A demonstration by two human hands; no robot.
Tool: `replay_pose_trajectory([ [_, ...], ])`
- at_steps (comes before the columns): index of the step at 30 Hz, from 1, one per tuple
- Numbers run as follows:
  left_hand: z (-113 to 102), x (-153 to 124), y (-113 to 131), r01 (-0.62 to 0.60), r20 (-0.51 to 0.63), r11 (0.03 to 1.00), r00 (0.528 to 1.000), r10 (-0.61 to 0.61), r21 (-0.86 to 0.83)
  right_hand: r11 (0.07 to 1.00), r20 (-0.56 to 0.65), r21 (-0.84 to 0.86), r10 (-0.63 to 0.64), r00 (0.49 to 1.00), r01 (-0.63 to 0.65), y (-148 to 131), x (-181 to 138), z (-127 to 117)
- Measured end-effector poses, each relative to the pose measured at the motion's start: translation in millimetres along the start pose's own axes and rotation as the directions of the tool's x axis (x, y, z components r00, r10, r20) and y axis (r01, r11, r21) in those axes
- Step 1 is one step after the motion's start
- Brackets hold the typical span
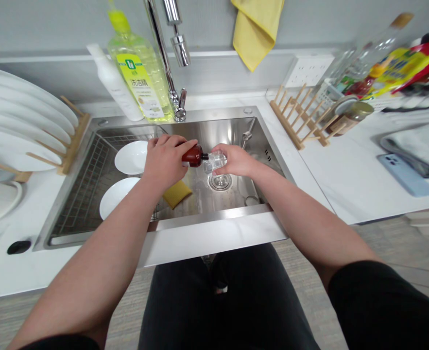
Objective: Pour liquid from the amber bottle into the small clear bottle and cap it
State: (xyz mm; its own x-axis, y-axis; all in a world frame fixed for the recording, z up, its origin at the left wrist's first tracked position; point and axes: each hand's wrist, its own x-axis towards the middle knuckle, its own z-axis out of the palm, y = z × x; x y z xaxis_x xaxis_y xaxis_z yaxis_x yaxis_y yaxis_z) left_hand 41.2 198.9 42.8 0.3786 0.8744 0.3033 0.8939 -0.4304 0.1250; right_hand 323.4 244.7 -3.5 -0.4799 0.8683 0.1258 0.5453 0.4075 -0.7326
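Observation:
My left hand [165, 163] is wrapped round a small dark brown bottle [193, 155], held on its side above the steel sink [268, 155]. Its neck points right into a small clear glass [216, 161]. My right hand [232, 160] grips that glass just above the drain [220, 181]. Both hands hover over the middle of the basin. A yellow sponge [177, 193] lies on the sink floor under my left wrist.
Two white bowls [131, 156] rest on a wire rack at the sink's left. Faucet [170, 53], dish soap bottle [141, 73] and yellow cloth [256, 29] stand behind. White plates [21, 126] fill a left rack; an empty wooden rack [301, 119], jars and a phone [405, 173] sit right.

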Motion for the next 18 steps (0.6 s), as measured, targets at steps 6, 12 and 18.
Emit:
replay_pose_trajectory([
  [6, -0.4, 0.1, 0.5, 0.012, 0.017, 1.0, 1.0, -0.012, 0.0, 1.0, -0.001, -0.007, 0.007, 1.0, -0.007, -1.1, 0.3, -0.8],
  [12, 0.2, 0.1, -0.3, 0.009, 0.009, 1.0, 1.0, -0.009, -0.006, 1.0, -0.002, 0.003, 0.002, 1.0, -0.002, -1.3, -0.1, -1.0],
  [18, 0.5, 0.2, -0.5, -0.001, -0.006, 1.0, 1.0, 0.001, 0.013, 1.0, -0.011, -0.01, 0.015, 1.0, -0.015, -1.5, -0.3, -0.1],
])
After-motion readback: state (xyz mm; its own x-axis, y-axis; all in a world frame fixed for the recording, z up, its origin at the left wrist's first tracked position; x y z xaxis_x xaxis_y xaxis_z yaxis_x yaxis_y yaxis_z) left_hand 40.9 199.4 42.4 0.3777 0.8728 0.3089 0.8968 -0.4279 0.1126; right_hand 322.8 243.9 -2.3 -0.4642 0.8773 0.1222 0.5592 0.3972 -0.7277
